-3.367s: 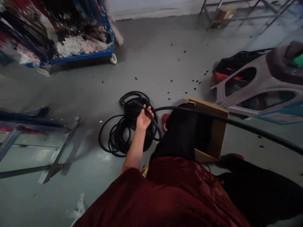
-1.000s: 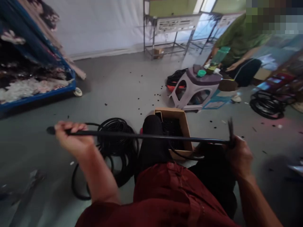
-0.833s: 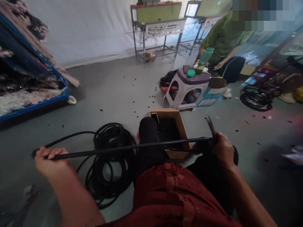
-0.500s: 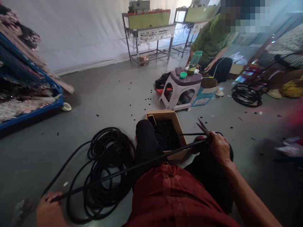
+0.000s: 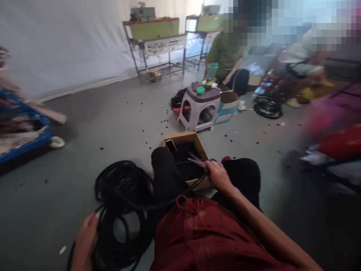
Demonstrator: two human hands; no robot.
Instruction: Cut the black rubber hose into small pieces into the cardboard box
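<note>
My right hand (image 5: 218, 174) is closed around a pair of scissors (image 5: 197, 161), whose blades point left over the cardboard box with a gap between them. A black tube (image 5: 160, 206) also runs into this hand; it sags across my lap towards the coil on the left. My left hand (image 5: 87, 233) is beside the coil of black tubing (image 5: 124, 180) on the floor. Motion blurs its fingers, so I cannot tell whether they grip the tube. Many short black pieces (image 5: 187, 171) lie in the cardboard box (image 5: 201, 145) between my legs.
A stool (image 5: 201, 96) with a green-lidded bottle (image 5: 212, 71) stands beyond the box. A person (image 5: 229, 56) sits behind it. A blue cart (image 5: 25, 139) is at left, metal workbenches (image 5: 156, 45) at the back. Another tubing coil (image 5: 267, 107) lies at right.
My left hand has moved right and up towards the coil. My right hand has come left over the box with the scissors. The tube, taut before, now sags. The view has turned right.
</note>
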